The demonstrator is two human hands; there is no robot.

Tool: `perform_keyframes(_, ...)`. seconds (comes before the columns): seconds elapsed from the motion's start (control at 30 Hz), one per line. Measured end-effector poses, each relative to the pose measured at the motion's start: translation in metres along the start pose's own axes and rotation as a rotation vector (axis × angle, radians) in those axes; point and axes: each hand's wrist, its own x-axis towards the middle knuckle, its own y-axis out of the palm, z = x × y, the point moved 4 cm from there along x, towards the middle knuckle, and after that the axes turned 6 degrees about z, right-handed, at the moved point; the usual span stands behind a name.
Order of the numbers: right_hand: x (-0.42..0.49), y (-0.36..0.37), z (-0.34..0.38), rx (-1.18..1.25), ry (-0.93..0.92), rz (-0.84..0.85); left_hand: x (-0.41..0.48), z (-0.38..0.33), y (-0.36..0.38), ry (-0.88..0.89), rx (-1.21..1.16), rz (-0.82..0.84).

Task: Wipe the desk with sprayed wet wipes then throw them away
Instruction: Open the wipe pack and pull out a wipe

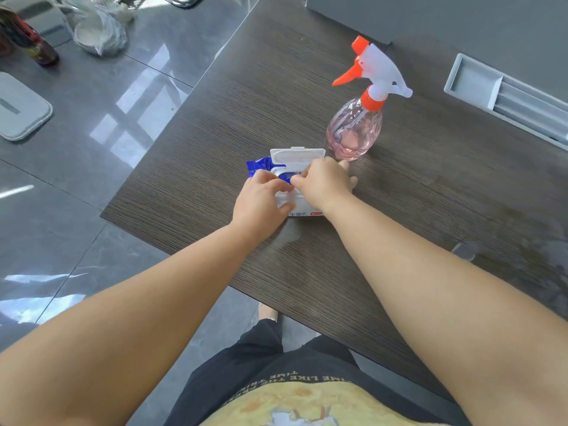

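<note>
A blue and white wet wipe pack (261,166) lies on the dark wood desk (276,87), its white flip lid (297,155) standing open. My left hand (261,201) grips the near left side of the pack, thumb on its front edge. My right hand (325,182) reaches over the pack's opening, fingertips curled down at it; I cannot see a wipe between them. A pink clear spray bottle (355,130) with a white head and orange trigger stands upright just behind my right hand.
A grey cable tray (473,84) is set into the desk at the back right. Left of the desk is glossy grey floor with a grey lid (21,109), a white bag (98,32) and dark bottles (27,38).
</note>
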Motion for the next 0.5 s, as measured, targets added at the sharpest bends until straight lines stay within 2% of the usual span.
perform_keyframes(0.1,-0.011,0.003,0.014,0.02,-0.097,-0.057,0.0,-0.004,-0.002,-0.045,-0.091,-0.074)
perform_keyframes(0.23,-0.018,0.004,0.013,0.469,-0.212,0.075,-0.001,-0.01,-0.013,-0.166,-0.263,-0.17)
perform_keyframes(0.3,-0.02,0.0,0.007,0.605,-0.261,0.112,0.0,-0.008,-0.016,-0.227,-0.344,-0.18)
perform_keyframes(0.4,-0.014,-0.008,-0.007,0.383,-0.341,0.028,0.0,-0.001,-0.017,-0.302,-0.455,-0.176)
perform_keyframes(0.5,-0.007,-0.007,-0.013,0.124,-0.393,-0.035,0.001,0.003,-0.017,-0.315,-0.464,-0.162)
